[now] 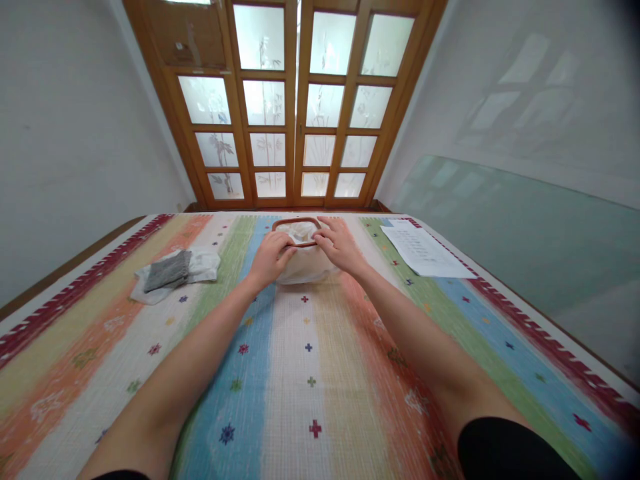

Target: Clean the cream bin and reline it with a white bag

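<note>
Head view: brown frame (305, 245) with white cloth (303, 272) is held near the worktop's (293, 373) far edge, around mid-width. Frame is gripped at its left by the left hand (271, 255), at its right by the right hand (341, 245). Grey cloth (169, 271) is laid well left, papers (425, 251) right.

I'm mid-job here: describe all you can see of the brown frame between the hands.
The brown frame is a slim, reddish-brown loop, roughly rectangular with rounded corners; its material is unclear. Crumpled-looking whitish material shows inside it, and pale material extends below its near edge toward the wearer. It sits near the far edge of the striped tablecloth. The left hand touches its near-left part, the right hand its right side, hiding parts of it.
</note>
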{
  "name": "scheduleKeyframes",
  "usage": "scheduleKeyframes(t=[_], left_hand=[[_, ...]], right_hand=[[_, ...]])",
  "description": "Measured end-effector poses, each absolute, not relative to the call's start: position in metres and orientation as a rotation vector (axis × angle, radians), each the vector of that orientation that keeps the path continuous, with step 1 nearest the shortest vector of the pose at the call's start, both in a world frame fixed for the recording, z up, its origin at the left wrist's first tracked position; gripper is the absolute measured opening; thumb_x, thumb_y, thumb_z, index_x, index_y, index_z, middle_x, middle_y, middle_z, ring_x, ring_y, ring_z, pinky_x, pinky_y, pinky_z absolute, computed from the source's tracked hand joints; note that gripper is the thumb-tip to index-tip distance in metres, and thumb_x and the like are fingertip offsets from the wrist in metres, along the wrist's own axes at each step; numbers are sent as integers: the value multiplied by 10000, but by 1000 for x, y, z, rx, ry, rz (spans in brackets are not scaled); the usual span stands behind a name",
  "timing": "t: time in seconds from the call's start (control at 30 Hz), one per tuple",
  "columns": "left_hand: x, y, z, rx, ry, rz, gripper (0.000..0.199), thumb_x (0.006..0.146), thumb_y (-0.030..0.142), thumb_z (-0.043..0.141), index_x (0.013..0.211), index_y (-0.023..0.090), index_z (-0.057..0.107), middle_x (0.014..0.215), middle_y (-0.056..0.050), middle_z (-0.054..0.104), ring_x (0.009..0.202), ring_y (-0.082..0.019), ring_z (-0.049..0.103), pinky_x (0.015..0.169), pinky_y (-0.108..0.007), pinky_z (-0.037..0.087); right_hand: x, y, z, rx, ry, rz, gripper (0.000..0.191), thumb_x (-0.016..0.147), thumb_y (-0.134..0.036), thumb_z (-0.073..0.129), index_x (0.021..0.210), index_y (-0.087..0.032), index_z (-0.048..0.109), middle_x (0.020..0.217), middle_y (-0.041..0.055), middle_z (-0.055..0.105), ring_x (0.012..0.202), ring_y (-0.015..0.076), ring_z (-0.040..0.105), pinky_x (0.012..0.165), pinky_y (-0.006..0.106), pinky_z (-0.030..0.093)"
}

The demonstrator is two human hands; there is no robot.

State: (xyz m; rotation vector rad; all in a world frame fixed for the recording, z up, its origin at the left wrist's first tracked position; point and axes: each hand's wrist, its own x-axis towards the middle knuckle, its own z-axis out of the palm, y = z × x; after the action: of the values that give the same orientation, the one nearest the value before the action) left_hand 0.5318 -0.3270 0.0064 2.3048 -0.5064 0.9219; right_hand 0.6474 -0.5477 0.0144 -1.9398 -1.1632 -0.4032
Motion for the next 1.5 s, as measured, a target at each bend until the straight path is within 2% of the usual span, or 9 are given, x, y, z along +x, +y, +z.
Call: scheduleKeyframes(t=[0.27,0.5,0.6,0.73,0.93,1.13,1.3,1.5], left_hand=[[528,-329,3,2279,-455,919,172,1012,385,582,979,242,671,1078,-75,739,1209,-275,629,1136,-493,439],[531,-316,7,2222,-444,823,157,995,371,580,974,246,675,1097,-81,739,1254,-268,637,1136,-484,469],[534,-306,12,2201,-530,716,156,988,368,573,992,242,665,1127,-84,727,1294,-265,616,1147,-471,463],[534,-300,22,2221,-585,620,184,994,383,546,997,231,649,1122,-91,713,1193,-255,637,1087,-447,492],[534,-301,24,2257,-627,597,199,993,374,539,1020,220,662,1119,-98,697,1159,-255,626,1046,-441,499],[539,-301,13,2239,-609,660,225,1013,390,499,973,238,659,1100,-86,713,1267,-257,602,1157,-473,440],[541,-303,13,2181,-596,648,231,1003,436,526,955,249,652,1121,-85,730,1277,-259,612,1170,-483,444],[554,-309,2,2138,-452,777,321,1011,435,478,781,244,593,1151,-85,718,1287,-247,604,1195,-483,426]], right_hand=[[646,-544,2,-1788,-1176,-387,386,1058,-525,456,936,-234,678,1496,128,618,1451,250,521,1236,471,368],[638,-549,5,-1811,-1307,-448,309,1003,-514,590,882,-244,680,1259,113,734,1418,301,539,1206,547,368],[635,-551,11,-1825,-1393,-452,283,995,-506,627,908,-248,705,1093,76,762,1262,290,637,1222,551,315],[632,-551,23,-1818,-1513,-385,318,1009,-520,614,909,-239,726,939,51,741,971,238,665,1116,480,402],[634,-554,26,-1892,-1657,-429,360,1070,-496,495,1077,-234,742,997,73,726,995,246,603,1074,466,376],[639,-551,27,-1937,-1709,-453,391,1080,-511,464,998,-231,724,923,63,672,937,242,546,976,424,382],[632,-548,26,-2015,-1701,-516,373,1093,-466,433,1003,-225,704,971,74,653,962,249,511,952,414,363],[606,-533,21,-2146,-1607,-646,378,1102,-439,401,1000,-205,680,970,88,657,950,261,517,925,419,347]])
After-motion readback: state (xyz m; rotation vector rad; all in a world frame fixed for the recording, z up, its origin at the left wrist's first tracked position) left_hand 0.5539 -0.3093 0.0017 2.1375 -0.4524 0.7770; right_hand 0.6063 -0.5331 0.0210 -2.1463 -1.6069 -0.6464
